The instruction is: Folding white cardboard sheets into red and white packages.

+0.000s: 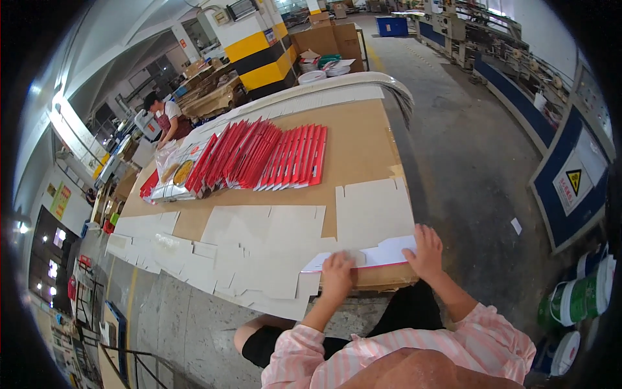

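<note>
A long white folded card strip (382, 251) with a red lower edge lies along the near edge of the table in front of me. My left hand (338, 277) is closed over its left half, fingers curled down. Beside the thumb shows a small pale blurred thing, seemingly held; its kind is unclear. At the strip's right end rests my right hand (426, 253), fingers stretched out, thumb on the card. Farther back, many red-and-white flat folded cartons (259, 155) lean in an overlapping row, with a printed silver-white pack (184, 175) at their left end.
Cut grey-white cardboard sheets (262, 243) cover the table's near left part, another (372, 211) lying just beyond the strip. Brown board (359, 142) covers the tabletop. A co-worker (170, 117) stands at the far left. Green-and-white buckets (570, 301) and a blue machine (573, 175) stand right.
</note>
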`<control>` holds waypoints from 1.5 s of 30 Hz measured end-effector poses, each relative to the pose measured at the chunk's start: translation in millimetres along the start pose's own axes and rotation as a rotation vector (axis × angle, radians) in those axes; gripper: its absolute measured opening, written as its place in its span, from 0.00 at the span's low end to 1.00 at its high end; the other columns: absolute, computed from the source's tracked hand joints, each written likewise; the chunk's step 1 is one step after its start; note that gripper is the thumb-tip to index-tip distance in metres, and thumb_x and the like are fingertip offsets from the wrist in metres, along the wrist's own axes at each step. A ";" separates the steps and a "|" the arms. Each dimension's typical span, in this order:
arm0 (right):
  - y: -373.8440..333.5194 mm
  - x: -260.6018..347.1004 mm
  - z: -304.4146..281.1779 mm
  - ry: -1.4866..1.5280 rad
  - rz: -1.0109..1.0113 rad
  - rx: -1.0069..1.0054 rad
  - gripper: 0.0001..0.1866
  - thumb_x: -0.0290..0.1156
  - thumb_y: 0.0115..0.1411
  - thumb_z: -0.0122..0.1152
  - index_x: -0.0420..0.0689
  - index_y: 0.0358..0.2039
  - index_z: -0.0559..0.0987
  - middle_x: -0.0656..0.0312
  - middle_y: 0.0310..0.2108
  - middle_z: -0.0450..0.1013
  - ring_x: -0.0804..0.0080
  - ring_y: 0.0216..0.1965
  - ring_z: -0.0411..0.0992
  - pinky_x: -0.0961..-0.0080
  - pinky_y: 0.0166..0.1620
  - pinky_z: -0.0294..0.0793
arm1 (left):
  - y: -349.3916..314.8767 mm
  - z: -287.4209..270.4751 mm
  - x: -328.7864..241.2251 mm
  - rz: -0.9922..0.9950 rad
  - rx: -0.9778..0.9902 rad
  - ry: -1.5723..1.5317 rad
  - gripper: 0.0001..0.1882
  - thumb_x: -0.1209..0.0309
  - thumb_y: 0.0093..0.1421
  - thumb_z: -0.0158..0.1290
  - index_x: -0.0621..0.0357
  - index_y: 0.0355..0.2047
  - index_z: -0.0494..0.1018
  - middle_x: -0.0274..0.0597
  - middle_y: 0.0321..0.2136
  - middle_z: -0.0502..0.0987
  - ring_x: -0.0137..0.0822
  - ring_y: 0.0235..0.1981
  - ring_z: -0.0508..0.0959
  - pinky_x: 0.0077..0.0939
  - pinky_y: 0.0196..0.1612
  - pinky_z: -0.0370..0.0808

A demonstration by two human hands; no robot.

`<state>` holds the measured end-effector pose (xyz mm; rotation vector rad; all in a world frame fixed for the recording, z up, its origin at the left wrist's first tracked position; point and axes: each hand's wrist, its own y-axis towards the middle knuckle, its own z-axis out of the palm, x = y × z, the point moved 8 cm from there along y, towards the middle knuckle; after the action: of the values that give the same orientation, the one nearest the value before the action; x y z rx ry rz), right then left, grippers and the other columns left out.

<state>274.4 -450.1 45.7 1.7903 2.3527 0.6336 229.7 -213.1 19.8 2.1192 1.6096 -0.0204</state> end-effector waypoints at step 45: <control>6.5 97.7 7.9 0.160 -0.405 0.168 0.24 0.22 0.51 0.53 0.47 0.51 0.73 0.66 0.50 0.70 0.62 0.43 0.65 0.68 0.46 0.70 | -59.9 -79.5 122.5 -0.538 0.007 0.164 0.13 0.58 0.55 0.53 0.55 0.25 0.76 0.42 0.29 0.73 0.45 0.39 0.70 0.44 0.48 0.63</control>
<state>254.2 -354.6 56.3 1.2902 2.8365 0.5509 191.6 -60.5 33.1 1.6657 2.2339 -0.0277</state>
